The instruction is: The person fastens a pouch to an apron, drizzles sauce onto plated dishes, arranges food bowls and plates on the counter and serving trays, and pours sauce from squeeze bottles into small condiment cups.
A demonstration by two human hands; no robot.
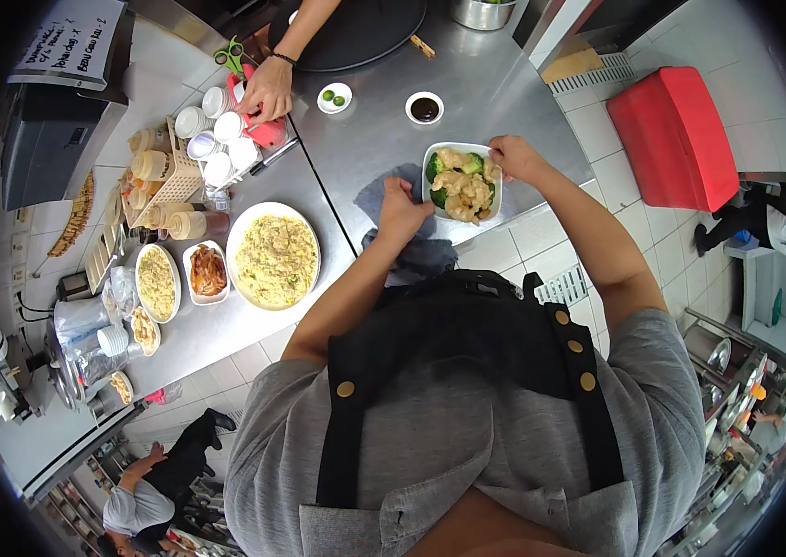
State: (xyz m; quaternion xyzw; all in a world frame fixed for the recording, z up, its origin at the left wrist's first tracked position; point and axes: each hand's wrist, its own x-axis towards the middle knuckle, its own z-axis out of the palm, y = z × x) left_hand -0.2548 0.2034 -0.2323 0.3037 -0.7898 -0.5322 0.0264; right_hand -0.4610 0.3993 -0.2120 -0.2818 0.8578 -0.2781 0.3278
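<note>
A white square bowl (pixel 449 214) of broccoli and pale sauced pieces sits near the front edge of the steel counter. My right hand (pixel 518 159) pinches its upper right rim between thumb and fingers. At the bowl's left side, my left hand (pixel 401 213) is closed over a grey-blue cloth (pixel 370 198), its thumb right at the bowl's edge. Part of that cloth hangs over the counter edge beneath my wrist. Behind the bowl stands a small white dish of dark sauce (pixel 425 109). A second small dish (pixel 335 97) holds green limes.
Another person's hand (pixel 266 91) reaches to white lidded cups (pixel 217 100) beside green-handled scissors (pixel 230 55). To the left are a large plate of fried rice (pixel 274 257), a dish of sliced meat (pixel 207 273) and sauce bottles (pixel 198 224). A round black tray (pixel 356 37) lies behind; a red bin (pixel 667 139) stands right.
</note>
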